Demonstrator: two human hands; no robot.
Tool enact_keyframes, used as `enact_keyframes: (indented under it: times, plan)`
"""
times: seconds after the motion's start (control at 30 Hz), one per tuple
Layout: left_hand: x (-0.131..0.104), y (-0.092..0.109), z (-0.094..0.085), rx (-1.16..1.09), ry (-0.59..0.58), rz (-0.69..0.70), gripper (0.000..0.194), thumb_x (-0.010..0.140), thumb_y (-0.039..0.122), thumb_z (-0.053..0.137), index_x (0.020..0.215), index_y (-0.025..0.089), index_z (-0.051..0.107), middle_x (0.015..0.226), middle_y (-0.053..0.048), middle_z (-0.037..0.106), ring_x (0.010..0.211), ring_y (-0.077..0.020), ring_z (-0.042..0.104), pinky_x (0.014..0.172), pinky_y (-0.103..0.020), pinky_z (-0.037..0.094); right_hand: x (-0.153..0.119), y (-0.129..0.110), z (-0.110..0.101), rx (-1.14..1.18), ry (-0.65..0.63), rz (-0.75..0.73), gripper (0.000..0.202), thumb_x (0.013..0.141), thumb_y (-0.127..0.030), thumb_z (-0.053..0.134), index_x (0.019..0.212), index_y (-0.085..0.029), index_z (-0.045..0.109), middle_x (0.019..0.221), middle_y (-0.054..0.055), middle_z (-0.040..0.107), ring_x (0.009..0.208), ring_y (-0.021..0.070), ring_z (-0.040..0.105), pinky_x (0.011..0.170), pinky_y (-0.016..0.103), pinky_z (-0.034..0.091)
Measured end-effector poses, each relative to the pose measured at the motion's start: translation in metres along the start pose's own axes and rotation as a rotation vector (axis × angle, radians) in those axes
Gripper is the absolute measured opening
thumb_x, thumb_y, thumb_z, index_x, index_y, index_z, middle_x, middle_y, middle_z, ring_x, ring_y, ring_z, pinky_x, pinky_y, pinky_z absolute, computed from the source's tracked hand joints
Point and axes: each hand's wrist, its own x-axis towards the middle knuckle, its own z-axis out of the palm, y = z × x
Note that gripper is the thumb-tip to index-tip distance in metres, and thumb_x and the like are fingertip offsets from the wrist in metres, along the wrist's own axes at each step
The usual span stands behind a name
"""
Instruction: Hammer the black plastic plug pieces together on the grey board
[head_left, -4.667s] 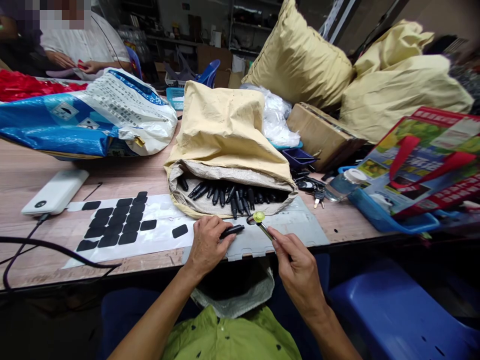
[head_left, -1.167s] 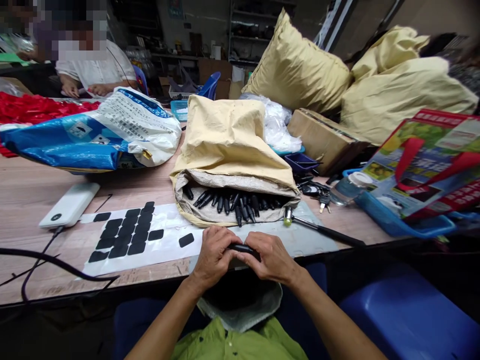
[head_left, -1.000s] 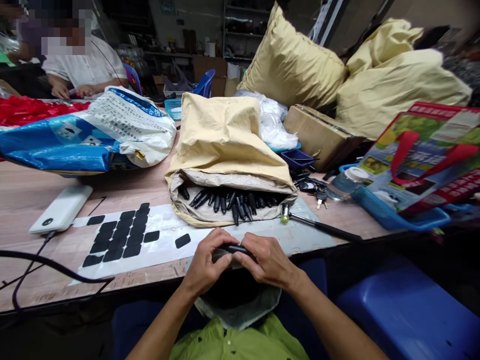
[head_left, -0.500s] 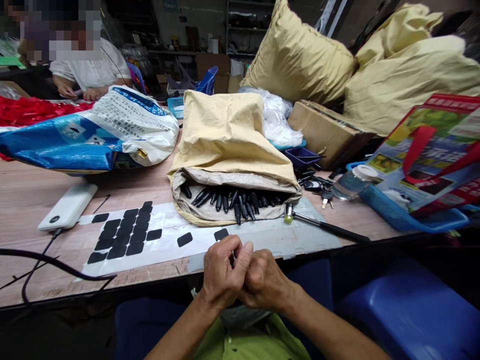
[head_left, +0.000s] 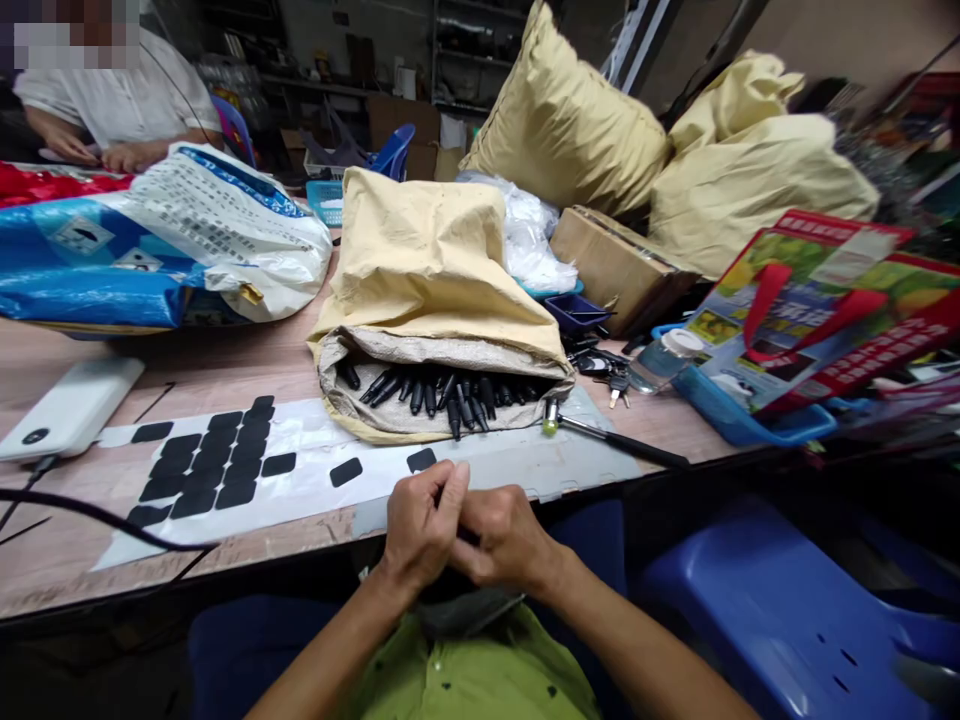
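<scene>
My left hand (head_left: 421, 525) and my right hand (head_left: 504, 535) meet at the table's front edge, both with fingers curled. The left thumb points up and touches the right hand. Whatever may be between the fingers is hidden. Just beyond them, a white backing sheet (head_left: 307, 497) carries rows of black rounded-square stickers (head_left: 199, 503) and a few spaced apart. Behind it lies a cream sack (head_left: 427, 250), its mouth toward me, with several black pen-like tubes (head_left: 463, 408) spilling at the opening. To its right rests a small hammer (head_left: 622, 440) with a black handle.
On the left are a white power bank (head_left: 75, 405) with a cable and a blue-white plastic sack (head_left: 247, 230). Keys (head_left: 618, 386), a jar (head_left: 660, 362) and a blue tray (head_left: 750, 415) with a shopping bag lie right. A blue stool (head_left: 765, 600) stands below. Across the table sits a person (head_left: 127, 100).
My view has turned to the right, so things on the table appear shifted left. My hands stay together in much the same pose.
</scene>
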Motion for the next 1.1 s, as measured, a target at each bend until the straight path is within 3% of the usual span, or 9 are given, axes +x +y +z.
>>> enact_keyframes:
  times: [0.1, 0.23, 0.37, 0.53, 0.63, 0.8, 0.97, 1.1]
  plan:
    - [0.006, -0.008, -0.024, -0.146, -0.082, -0.037, 0.043, 0.101, 0.05, 0.045, 0.082, 0.018, 0.066, 0.076, -0.001, 0.063, 0.074, -0.0159, 0.057, 0.069, -0.026, 0.043, 0.008, 0.003, -0.009, 0.045, 0.002, 0.143, 0.037, 0.091, -0.037, 0.06, 0.061, -0.019, 0.048, 0.056, -0.003, 0.05, 0.051, 0.0082, 0.04, 0.054, 0.025, 0.027]
    - [0.004, -0.021, -0.044, -0.279, -0.162, -0.142, 0.034, 0.088, 0.049, 0.068, 0.091, 0.015, 0.072, 0.078, -0.002, 0.067, 0.07, -0.0145, 0.057, 0.065, -0.024, 0.044, 0.013, 0.009, -0.015, 0.135, -0.057, 0.174, 0.037, 0.092, -0.04, 0.062, 0.065, -0.019, 0.049, 0.059, -0.005, 0.044, 0.054, 0.0085, 0.036, 0.054, 0.024, 0.027]
    - [-0.006, -0.03, -0.043, -0.298, -0.075, -0.152, 0.028, 0.087, 0.042, 0.072, 0.09, 0.015, 0.073, 0.084, -0.004, 0.07, 0.077, -0.0161, 0.061, 0.071, -0.026, 0.048, 0.008, 0.013, -0.013, 0.22, -0.152, 0.178, 0.027, 0.09, -0.041, 0.066, 0.077, -0.019, 0.057, 0.068, -0.003, 0.05, 0.061, 0.0106, 0.041, 0.057, 0.024, 0.032]
    - [-0.01, -0.03, -0.042, -0.212, -0.056, -0.105, 0.025, 0.093, 0.04, 0.066, 0.101, 0.018, 0.073, 0.097, -0.006, 0.07, 0.09, -0.0185, 0.063, 0.078, -0.027, 0.049, 0.005, 0.019, -0.014, 0.338, -0.208, 0.167, 0.018, 0.092, -0.037, 0.063, 0.09, -0.019, 0.062, 0.077, -0.001, 0.055, 0.068, 0.0127, 0.046, 0.06, 0.025, 0.037]
    - [-0.009, -0.025, -0.046, -0.097, -0.103, -0.029, 0.025, 0.099, 0.038, 0.059, 0.108, 0.02, 0.073, 0.1, -0.006, 0.067, 0.095, -0.019, 0.063, 0.082, -0.029, 0.048, 0.006, 0.022, -0.015, 0.337, -0.208, 0.156, 0.018, 0.096, -0.036, 0.059, 0.091, -0.018, 0.062, 0.077, -0.001, 0.054, 0.068, 0.0128, 0.046, 0.061, 0.025, 0.036]
    - [-0.01, -0.018, -0.048, 0.066, -0.203, 0.078, 0.025, 0.098, 0.029, 0.06, 0.121, 0.024, 0.069, 0.096, -0.003, 0.061, 0.084, -0.0163, 0.06, 0.078, -0.028, 0.048, 0.006, 0.025, -0.019, 0.254, -0.216, 0.113, 0.017, 0.097, -0.033, 0.056, 0.09, -0.019, 0.061, 0.077, -0.001, 0.054, 0.069, 0.0131, 0.047, 0.064, 0.026, 0.036]
    - [-0.013, -0.013, -0.043, 0.181, -0.244, 0.134, 0.022, 0.102, 0.026, 0.052, 0.118, 0.024, 0.067, 0.1, -0.005, 0.062, 0.097, -0.0207, 0.059, 0.085, -0.032, 0.047, 0.004, 0.025, -0.027, 0.176, -0.258, 0.058, 0.018, 0.097, -0.035, 0.058, 0.099, -0.019, 0.063, 0.079, 0.0, 0.056, 0.071, 0.014, 0.049, 0.065, 0.027, 0.036]
    - [-0.015, -0.007, -0.04, 0.275, -0.296, 0.185, 0.022, 0.104, 0.028, 0.047, 0.117, 0.024, 0.064, 0.104, -0.006, 0.063, 0.098, -0.0226, 0.057, 0.087, -0.035, 0.045, 0.004, 0.024, -0.03, 0.112, -0.262, 0.002, 0.018, 0.098, -0.034, 0.054, 0.091, -0.019, 0.06, 0.076, 0.0, 0.056, 0.069, 0.0141, 0.05, 0.064, 0.027, 0.035]
